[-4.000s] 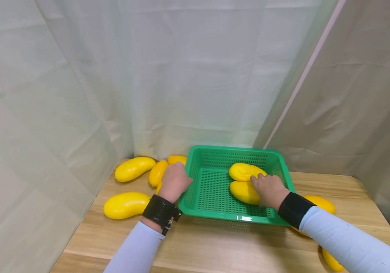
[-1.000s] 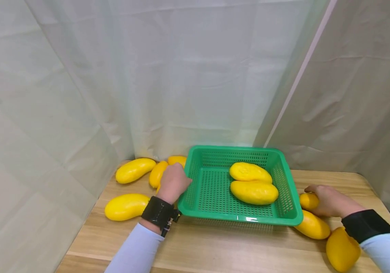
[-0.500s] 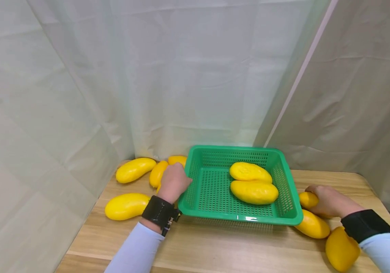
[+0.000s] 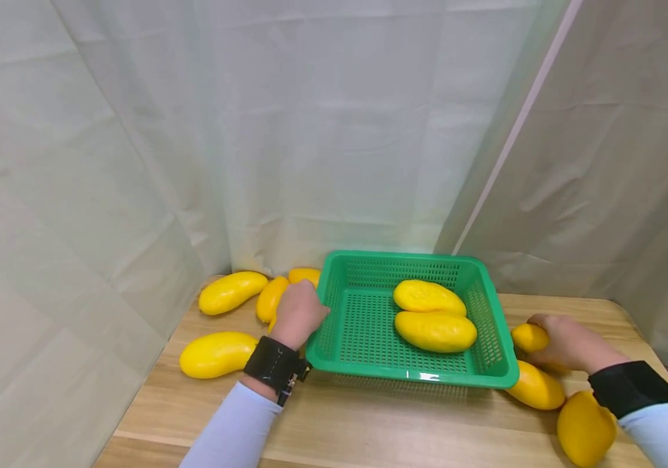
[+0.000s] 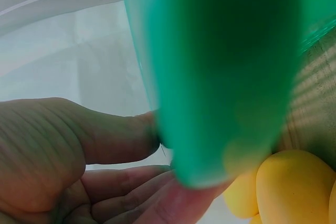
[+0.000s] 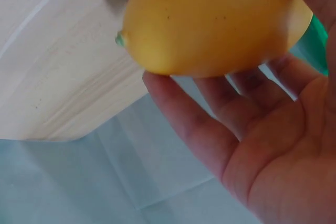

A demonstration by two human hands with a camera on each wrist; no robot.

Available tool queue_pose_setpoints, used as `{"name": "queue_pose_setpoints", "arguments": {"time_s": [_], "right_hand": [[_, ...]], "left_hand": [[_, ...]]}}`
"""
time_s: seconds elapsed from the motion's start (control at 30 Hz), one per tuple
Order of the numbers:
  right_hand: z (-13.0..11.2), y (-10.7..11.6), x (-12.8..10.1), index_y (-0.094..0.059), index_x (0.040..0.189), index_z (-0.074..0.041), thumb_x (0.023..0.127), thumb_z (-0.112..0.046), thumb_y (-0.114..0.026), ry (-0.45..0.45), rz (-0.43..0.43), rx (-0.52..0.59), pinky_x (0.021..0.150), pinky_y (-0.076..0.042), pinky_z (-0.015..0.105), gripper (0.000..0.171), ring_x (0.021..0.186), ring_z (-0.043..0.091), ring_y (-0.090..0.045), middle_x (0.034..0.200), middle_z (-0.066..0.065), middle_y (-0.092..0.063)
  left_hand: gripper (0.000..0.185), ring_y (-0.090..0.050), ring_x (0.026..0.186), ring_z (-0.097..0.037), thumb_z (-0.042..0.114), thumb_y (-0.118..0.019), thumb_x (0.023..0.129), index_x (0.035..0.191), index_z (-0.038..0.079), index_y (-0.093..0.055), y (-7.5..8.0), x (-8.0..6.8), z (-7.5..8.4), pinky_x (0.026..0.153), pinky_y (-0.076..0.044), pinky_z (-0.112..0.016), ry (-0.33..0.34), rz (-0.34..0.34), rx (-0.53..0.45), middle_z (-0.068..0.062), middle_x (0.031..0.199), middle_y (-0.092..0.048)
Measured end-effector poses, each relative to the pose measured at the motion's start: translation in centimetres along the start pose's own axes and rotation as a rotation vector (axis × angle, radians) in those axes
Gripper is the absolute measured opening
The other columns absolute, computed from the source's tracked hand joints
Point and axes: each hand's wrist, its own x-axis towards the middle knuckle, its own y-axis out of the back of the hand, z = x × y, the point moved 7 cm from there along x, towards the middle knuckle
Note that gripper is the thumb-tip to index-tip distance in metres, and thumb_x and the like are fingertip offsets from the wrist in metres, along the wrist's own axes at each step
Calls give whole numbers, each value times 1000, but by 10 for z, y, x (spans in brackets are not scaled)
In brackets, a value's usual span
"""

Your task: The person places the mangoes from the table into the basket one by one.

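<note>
Counting nine mangoes (image 4: 436, 330) — two in one basket (image 4: 500, 374), two hands (image 4: 565, 343)

The basket rim (image 5: 220, 77) is blurred, perhaps hiding the left hand's fingers (image 5: 173, 203).

yellow mango (image 4: 529, 338) in the right hand (image 4: 568, 344), smooth, lying sideways just right of the green basket (image 4: 410, 376). basket perforated, rectangular, flat on the table, left rim pinched by the left hand (image 4: 297, 313), two mangoes (image 4: 435, 330) inside.
</note>
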Motion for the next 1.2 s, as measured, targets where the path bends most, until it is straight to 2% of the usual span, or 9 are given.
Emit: {"name": "queue_pose_setpoints", "arguments": {"time_s": [0.17, 0.43, 0.57, 0.67, 0.8, 0.97, 1.2], "right_hand": [[-4, 16, -2, -54, 113, 6, 63, -25, -81, -6, 103, -39, 67, -50, 47, 65, 75, 27, -55, 97, 22, -63], [-19, 51, -11, -56, 110, -1, 64, -30, -80, -20, 305, -145, 51, -45, 41, 60, 67, 26, -54, 91, 19, -64], [-30, 66, -18, -56, 107, -4, 64, -29, -81, -10, 441, -159, 46, -41, 39, 56, 63, 26, -52, 86, 18, -63], [-41, 76, -22, -56, 111, -5, 67, -28, -78, -9, 510, -145, 43, -38, 38, 55, 62, 27, -53, 88, 20, -63], [-58, 85, -26, -55, 116, -7, 69, -30, -77, -10, 558, -122, 43, -38, 39, 57, 65, 29, -54, 92, 21, -63], [-85, 90, -27, -54, 120, -9, 68, -33, -78, 30, 588, -113, 41, -38, 36, 62, 65, 28, -56, 97, 21, -63], [-123, 76, -21, -57, 118, -11, 68, -38, -77, 109, 539, -123, 41, -35, 28, 60, 63, 23, -57, 94, 15, -66]], "left_hand": [[28, -57, 50, -18, 22, -73, 77, 85, 1, -57, 0, 0, 0, 41, -45, -23, -8, 2, -2, -9, 66, -59], [27, -57, 51, -18, 22, -73, 78, 85, 1, -57, -1, 0, -1, 42, -45, -24, 1, -7, -12, -9, 67, -59], [26, -58, 51, -18, 22, -72, 78, 86, 1, -57, -1, 0, -1, 42, -45, -24, 3, -12, -20, -9, 67, -59], [26, -57, 50, -18, 21, -72, 78, 86, 2, -57, -1, 0, -1, 41, -45, -23, -2, -8, -19, -9, 67, -59], [26, -57, 50, -18, 21, -72, 78, 85, 1, -57, -1, 0, -1, 41, -45, -23, -8, 0, -19, -9, 67, -59], [27, -57, 50, -18, 22, -73, 77, 85, 1, -57, 0, -1, -1, 42, -44, -24, -7, 1, -21, -9, 67, -59], [27, -57, 50, -18, 21, -73, 77, 84, 2, -57, 0, 0, 0, 41, -44, -24, -14, 5, -16, -9, 66, -59]]}}
